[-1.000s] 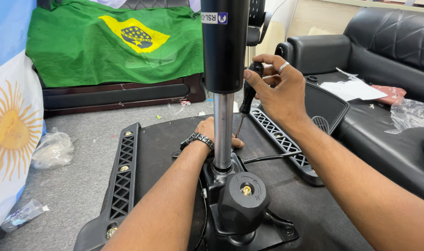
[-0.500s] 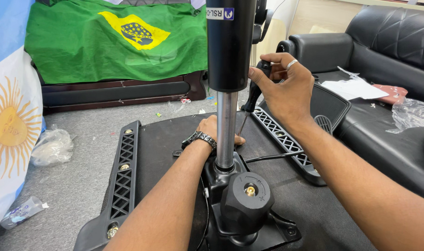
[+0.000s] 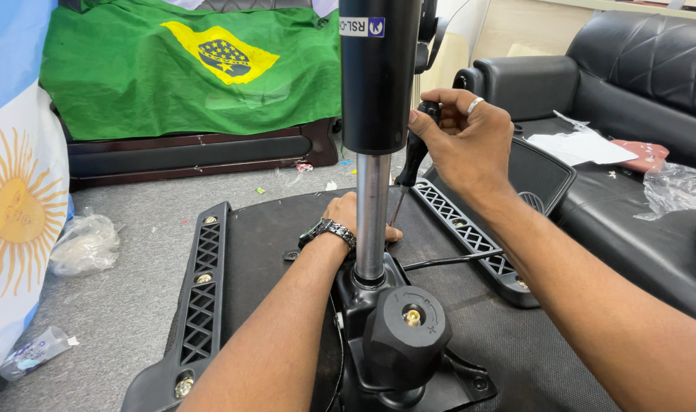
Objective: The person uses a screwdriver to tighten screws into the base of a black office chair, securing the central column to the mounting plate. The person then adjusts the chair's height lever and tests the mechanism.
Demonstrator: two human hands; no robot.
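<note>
Screwdriver (image 3: pixel 413 156) gripped upright in right hand (image 3: pixel 462 141), fingers closed on handle, tip down by chair-base mechanism (image 3: pixel 386 328); left hand (image 3: pixel 355 217) w/ fingers flat, steadying seat underside (image 3: pixel 279 244) behind gas cylinder (image 3: pixel 373 214).

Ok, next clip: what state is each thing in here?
Screwdriver: upright, tip down behind the column, gripped by the right hand.
Left hand: flat on the chair base, behind the column.
Gas column: standing upright in its bracket.
Round knob: fitted on the bracket.
Green flag: draped over furniture.
Papers: lying on the black sofa.
</note>
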